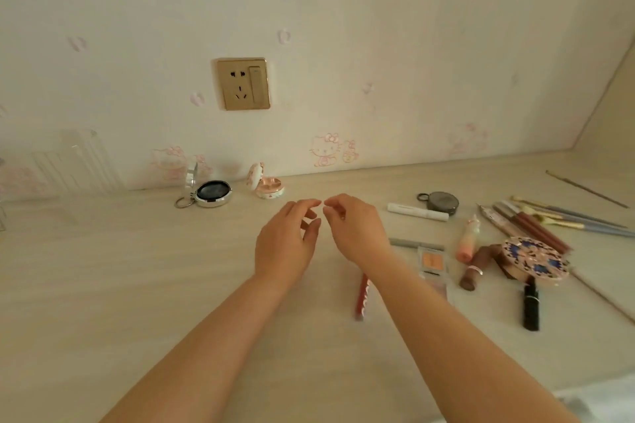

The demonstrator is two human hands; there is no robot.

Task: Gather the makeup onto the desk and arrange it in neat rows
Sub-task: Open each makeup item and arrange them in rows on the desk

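My left hand (287, 244) and my right hand (355, 227) hover side by side over the middle of the pale desk (120, 278), fingers loosely curled and holding nothing. Near the wall stand a silver compact (208, 191) and a pink floral compact (266, 182), both with lids up. Makeup lies scattered to the right: a white tube (417, 211), a round grey case (443, 203), a small palette (432, 261), a peach bottle (465, 242), a patterned round compact (536, 257), a black lipstick (531, 307), a red pen-like stick (362, 295) and several brushes and pencils (549, 220).
A gold wall socket (244, 83) sits above the desk. A clear plastic organiser (65, 161) stands at the far left against the wall. A side panel closes the desk at the right. A thin metal rod (586, 189) lies at the far right.
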